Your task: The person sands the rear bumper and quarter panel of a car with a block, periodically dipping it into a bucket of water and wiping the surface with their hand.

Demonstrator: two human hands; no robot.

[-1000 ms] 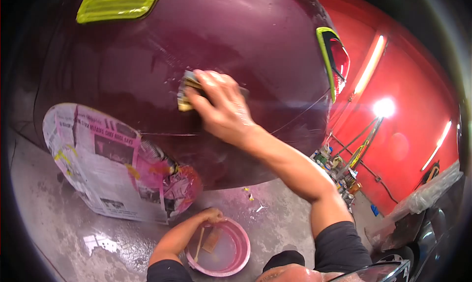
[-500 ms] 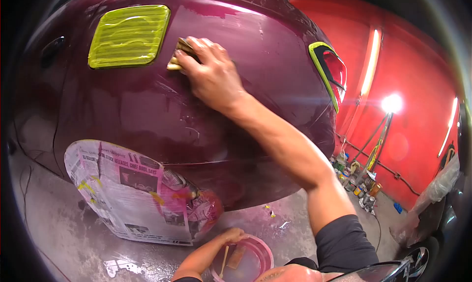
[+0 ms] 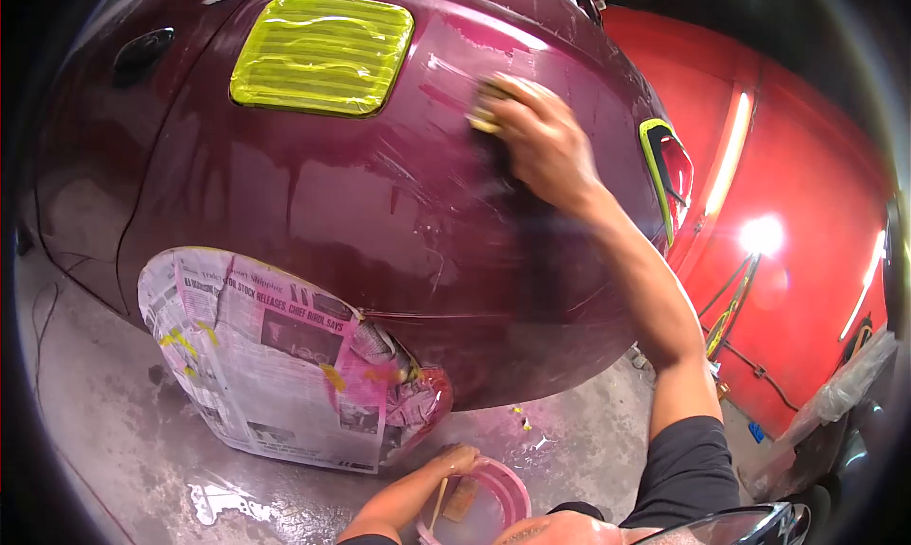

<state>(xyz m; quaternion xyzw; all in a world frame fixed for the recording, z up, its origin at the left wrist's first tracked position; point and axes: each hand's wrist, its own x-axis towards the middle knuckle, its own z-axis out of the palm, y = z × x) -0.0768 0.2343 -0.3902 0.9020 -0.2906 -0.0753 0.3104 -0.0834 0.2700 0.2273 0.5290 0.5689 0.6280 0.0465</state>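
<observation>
My right hand (image 3: 546, 141) is closed round a yellowish folded pad (image 3: 484, 118), pressed against the wet purple car panel (image 3: 313, 198). Motion blurs the fingers slightly. To the left of it, yellow tape covers a square area (image 3: 323, 56) of the panel. Low in the view, my left hand (image 3: 460, 460) rests at the rim of a pink basin (image 3: 512, 493); its fingers are too small and curled to read. Inside the basin are cloudy water, a brown block (image 3: 460, 499) and a thin stick (image 3: 438, 504).
Newspaper (image 3: 285, 365) covers the wheel area. Green tape edges the tail light (image 3: 676, 170). A lit lamp (image 3: 762, 234) on a stand is before the red wall (image 3: 807, 184). Plastic sheeting (image 3: 845, 379) hangs at right, and the floor (image 3: 579, 441) is wet.
My right hand and the pad have moved right across the panel, away from the yellow tape. The camera view has shifted, while my left hand stays at the basin.
</observation>
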